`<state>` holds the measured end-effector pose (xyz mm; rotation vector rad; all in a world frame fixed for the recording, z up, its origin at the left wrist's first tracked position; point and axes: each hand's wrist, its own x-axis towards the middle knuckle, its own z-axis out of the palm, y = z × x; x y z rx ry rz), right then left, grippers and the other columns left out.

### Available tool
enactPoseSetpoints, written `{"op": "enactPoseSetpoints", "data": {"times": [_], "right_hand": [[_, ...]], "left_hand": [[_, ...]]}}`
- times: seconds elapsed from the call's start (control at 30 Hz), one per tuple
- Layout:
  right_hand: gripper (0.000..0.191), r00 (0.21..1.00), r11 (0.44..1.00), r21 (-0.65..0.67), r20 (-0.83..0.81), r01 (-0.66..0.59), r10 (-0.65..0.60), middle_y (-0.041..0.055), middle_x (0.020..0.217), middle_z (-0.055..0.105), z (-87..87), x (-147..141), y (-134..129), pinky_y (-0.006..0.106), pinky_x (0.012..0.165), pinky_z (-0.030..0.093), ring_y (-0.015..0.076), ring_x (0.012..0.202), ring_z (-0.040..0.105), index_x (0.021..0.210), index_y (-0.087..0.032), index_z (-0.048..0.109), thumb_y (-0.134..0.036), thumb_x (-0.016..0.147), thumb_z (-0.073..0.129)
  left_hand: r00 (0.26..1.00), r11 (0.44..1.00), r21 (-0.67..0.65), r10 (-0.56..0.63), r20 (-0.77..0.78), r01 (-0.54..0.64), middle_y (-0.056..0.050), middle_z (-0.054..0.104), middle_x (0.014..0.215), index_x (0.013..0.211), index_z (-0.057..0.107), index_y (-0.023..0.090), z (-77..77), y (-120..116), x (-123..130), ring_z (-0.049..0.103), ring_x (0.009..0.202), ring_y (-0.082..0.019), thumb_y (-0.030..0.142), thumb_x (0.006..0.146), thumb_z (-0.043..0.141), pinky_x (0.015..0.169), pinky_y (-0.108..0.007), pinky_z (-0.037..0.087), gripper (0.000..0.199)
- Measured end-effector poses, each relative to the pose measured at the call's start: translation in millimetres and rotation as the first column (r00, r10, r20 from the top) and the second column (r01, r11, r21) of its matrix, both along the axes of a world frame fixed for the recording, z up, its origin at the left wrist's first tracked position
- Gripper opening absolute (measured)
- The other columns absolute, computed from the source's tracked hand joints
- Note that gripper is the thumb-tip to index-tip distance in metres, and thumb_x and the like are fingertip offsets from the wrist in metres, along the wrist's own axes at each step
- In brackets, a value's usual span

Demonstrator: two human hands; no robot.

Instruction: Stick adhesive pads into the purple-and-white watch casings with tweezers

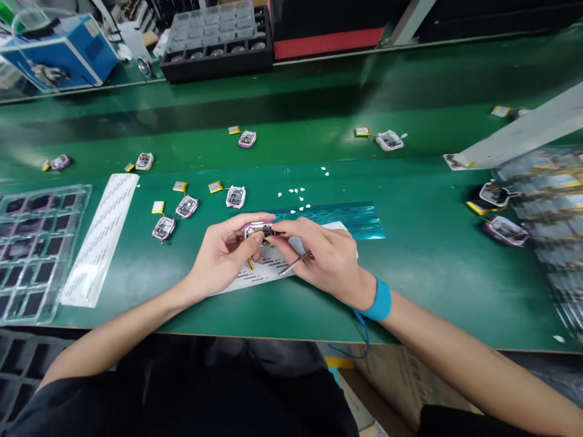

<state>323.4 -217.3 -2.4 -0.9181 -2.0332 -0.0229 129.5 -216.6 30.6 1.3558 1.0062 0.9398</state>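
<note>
Between my hands is a small purple-rimmed device housing (pixel 254 229) with its circuitry exposed. My left hand (pixel 225 252) grips it from the left, thumb across its near edge. A yellow-edged battery (pixel 250 263) hangs just below it. My right hand (pixel 325 255) pinches at the housing's right side with thumb and forefinger; what lies in that pinch is too small to make out. Metal tweezers (pixel 295 264) are tucked in the same hand, tips pointing down left. Under both hands lies a white printed sheet (pixel 237 283), partly over a blue film strip (pixel 359 221).
Several open housings with batteries, such as one white housing (pixel 235 196), are spread over the green bench (pixel 423 285). Small white stickers (pixel 301 208) lie beyond my hands. A clear tray (pixel 45 255) stands left, stacked trays (pixel 560 218) right. A blue cord (pixel 364 334) trails from my wristband (pixel 381 300).
</note>
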Motion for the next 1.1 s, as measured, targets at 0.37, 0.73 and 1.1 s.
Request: {"op": "enactPoseSetpoints", "data": {"times": [0.37,0.73,1.1], "right_hand": [[0.01,0.993,0.993,-0.093,0.089,-0.074,0.082,0.0006,0.089,0.078,2.5,2,-2,0.022,0.056,0.051,0.0106,0.067,0.071,0.109,-0.018,0.067,-0.019,0.102,0.061],[0.017,0.981,0.987,-0.055,0.114,-0.152,0.158,0.0018,0.102,0.079,4.0,13,2,0.02,0.06,0.055,0.0111,0.083,0.075,0.112,-0.019,0.067,-0.01,0.1,0.059],[0.032,0.974,0.991,0.008,0.189,-0.133,0.129,-0.0013,0.1,0.079,5.5,18,7,0.02,0.051,0.045,0.0077,0.074,0.072,0.11,-0.021,0.071,0.0,0.095,0.052]], "left_hand": [[0.995,0.996,0.031,0.09,-0.048,-0.089,0.004,0.059,0.053,0.105,0.076,0.012,-5.7,-5,4,0.053,0.044,-0.009,0.018,0.091,0.064,0.043,-0.02,0.043,0.019],[1.0,1.0,-0.024,-0.009,0.009,0.009,0.006,0.05,0.047,0.099,0.072,0.016,-13.5,6,-3,0.043,0.039,-0.009,0.028,0.093,0.066,0.039,-0.022,0.036,0.015],[0.993,0.999,0.049,-0.014,-0.113,0.019,0.002,0.06,0.062,0.092,0.068,0.018,-10.3,5,-2,0.043,0.044,-0.008,0.026,0.093,0.062,0.042,-0.024,0.034,0.01]]}}
